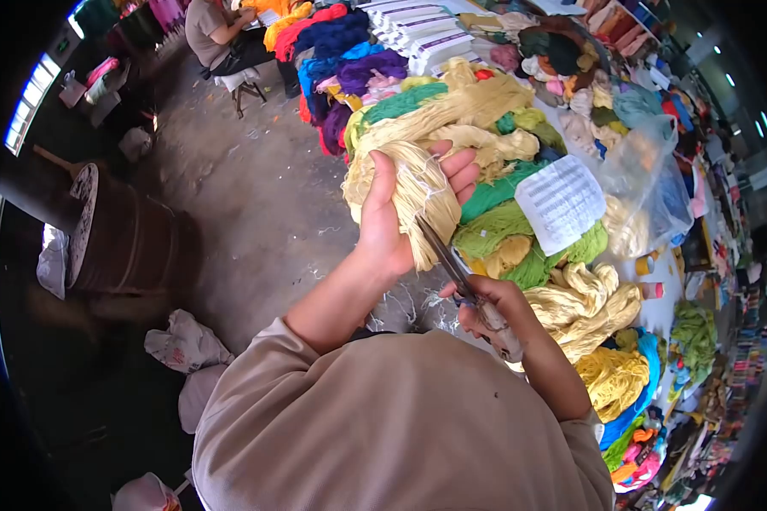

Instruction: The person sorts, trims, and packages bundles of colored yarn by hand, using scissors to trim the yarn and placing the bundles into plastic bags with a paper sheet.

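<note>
My left hand [382, 226] is palm up, cradling a skein of cream yarn [413, 192] between the thumb and the curved fingers. A thin white tie crosses the strands. My right hand [504, 300] grips a pair of scissors [446, 257] by the handles, which look wrapped in something clear. The blade tips reach the lower end of the skein, close to my left palm. Whether the blades are parted is hard to make out. Beyond the hands, more pale yellow skeins [477, 102] lie heaped on the table, with green yarn [494, 228] beside them.
A printed sheet [561, 203] rests on the yarn, near a clear plastic bag [643, 183]. Bundles of many colours cover the long table. A rusty barrel [132, 238] stands at left, white bags [187, 342] lie on the floor, and a seated person [213, 34] is at the far end.
</note>
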A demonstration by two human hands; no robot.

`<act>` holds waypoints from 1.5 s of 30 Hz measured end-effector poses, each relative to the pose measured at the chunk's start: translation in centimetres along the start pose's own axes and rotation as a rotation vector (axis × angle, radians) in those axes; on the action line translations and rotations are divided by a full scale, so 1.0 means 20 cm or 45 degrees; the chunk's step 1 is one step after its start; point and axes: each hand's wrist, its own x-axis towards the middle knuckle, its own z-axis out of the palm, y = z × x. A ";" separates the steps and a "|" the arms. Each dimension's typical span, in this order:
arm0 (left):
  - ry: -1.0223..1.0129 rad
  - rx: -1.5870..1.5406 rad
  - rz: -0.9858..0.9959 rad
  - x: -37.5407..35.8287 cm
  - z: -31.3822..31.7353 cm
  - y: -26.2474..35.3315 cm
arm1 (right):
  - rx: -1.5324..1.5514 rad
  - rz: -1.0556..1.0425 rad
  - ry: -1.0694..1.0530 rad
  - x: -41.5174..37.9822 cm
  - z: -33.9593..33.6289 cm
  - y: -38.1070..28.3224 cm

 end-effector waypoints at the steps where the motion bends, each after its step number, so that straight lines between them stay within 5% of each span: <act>1: -0.001 -0.005 0.003 -0.01 -0.01 0.04 | 0.280 0.212 -0.011 0.04 0.03 -0.04; 2: -0.020 -0.025 -0.013 -0.03 -0.03 0.09 | 0.563 0.424 -0.020 0.07 0.06 -0.07; 9: -0.020 0.009 -0.139 -0.12 -0.13 0.27 | 0.500 0.242 -0.087 0.16 0.28 -0.15; 11: -0.003 0.063 -0.211 -0.14 -0.15 0.28 | 0.514 -0.154 0.270 0.13 0.37 -0.20; 14: 0.073 0.010 -0.352 -0.19 -0.13 0.25 | -0.670 -1.100 0.756 0.21 0.37 -0.27; 17: -0.032 -0.070 -0.628 -0.21 -0.22 0.23 | -1.232 -1.095 0.615 0.25 0.26 -0.28; 20: 0.095 0.178 -0.290 -0.24 -0.23 0.22 | -0.641 -0.780 0.593 0.12 0.24 0.03; 22: 0.067 0.276 -0.114 -0.25 -0.27 0.23 | 0.054 -0.071 0.411 -0.09 0.12 0.28; 24: 0.069 0.383 -0.051 -0.27 -0.26 0.20 | 0.263 0.275 0.273 -0.26 -0.02 0.63; 25: 0.056 0.510 -0.018 -0.29 -0.25 0.17 | -0.778 0.169 0.340 -0.37 -0.02 0.72; 26: 0.015 0.458 0.027 -0.30 -0.27 0.10 | -0.911 0.230 0.407 -0.44 -0.03 0.79; 27: -0.071 0.826 0.145 -0.30 -0.31 0.02 | -1.046 0.282 0.477 -0.47 -0.06 0.81; 29: -0.253 1.604 0.312 -0.35 -0.23 -0.05 | -0.294 0.162 0.683 -0.43 -0.10 0.75; 31: -0.427 2.157 0.551 -0.34 -0.21 -0.18 | -0.457 -0.517 0.685 -0.30 -0.04 0.50; 33: -0.492 2.281 0.514 -0.34 -0.13 -0.22 | -0.494 -1.011 0.581 -0.13 0.04 0.29; 36: -0.529 2.447 0.426 -0.33 -0.03 -0.10 | 0.557 -0.593 0.291 -0.04 0.15 0.09; 38: -0.808 2.408 0.426 -0.30 -0.13 0.05 | 0.326 -0.586 0.208 -0.05 0.10 0.11; 39: -0.835 2.363 0.338 -0.29 -0.20 0.10 | 0.397 -0.816 0.345 -0.05 0.11 0.15; 41: -0.655 2.735 0.536 -0.27 -0.46 0.12 | 0.611 -0.787 0.417 -0.12 0.09 0.06; 43: -0.435 2.273 0.513 -0.26 -0.66 0.22 | 0.692 -0.822 0.452 -0.16 0.01 0.06; 45: -0.316 1.263 0.593 -0.20 -0.63 0.19 | 0.549 -0.632 0.466 -0.17 -0.14 0.21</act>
